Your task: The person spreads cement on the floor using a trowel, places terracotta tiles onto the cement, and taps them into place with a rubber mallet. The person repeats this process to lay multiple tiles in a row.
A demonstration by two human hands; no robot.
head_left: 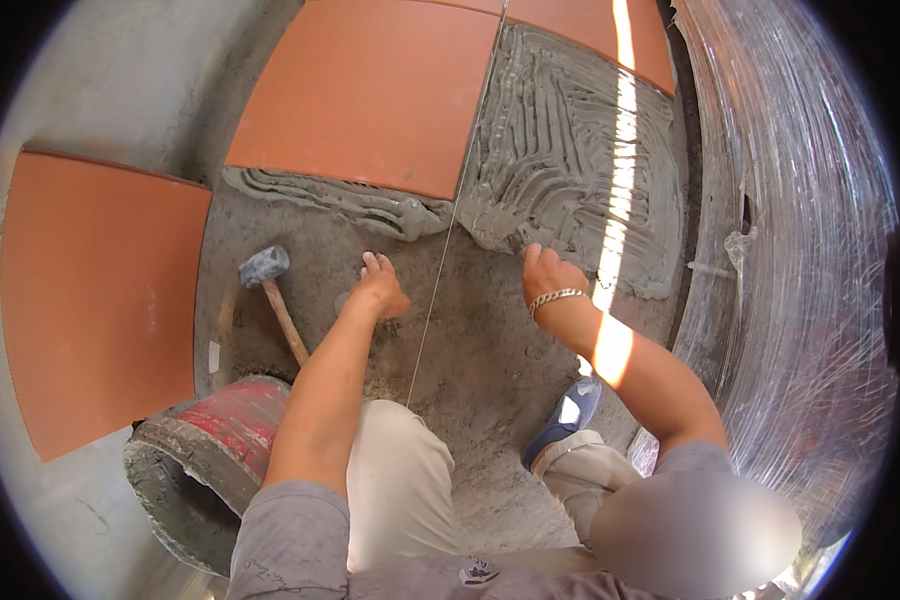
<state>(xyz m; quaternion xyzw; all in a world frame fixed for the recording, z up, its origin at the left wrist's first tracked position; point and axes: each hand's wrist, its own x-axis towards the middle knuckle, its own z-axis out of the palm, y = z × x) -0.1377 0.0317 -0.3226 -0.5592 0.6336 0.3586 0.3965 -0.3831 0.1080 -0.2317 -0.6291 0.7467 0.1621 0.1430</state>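
Observation:
My left hand (380, 290) is over the rough floor below an orange tile (360, 90) laid on grey mortar, its fingers loosely bent and apart. My right hand (555, 280) is closed at the lower edge of a patch of combed mortar (550, 130); whatever it holds is hidden. A thin taut string (427, 330) runs lengthwise between my hands and along the tile's right side. A mallet (265, 265) with a grey head and wooden handle lies left of my left hand.
A loose orange tile (100, 300) lies at the left. A mortar-caked red bucket (215, 420) sits beside my left forearm. Plastic-wrapped material (790, 250) borders the right side. More laid tile (590, 25) is at the top. My shoe (560, 420) is below my right hand.

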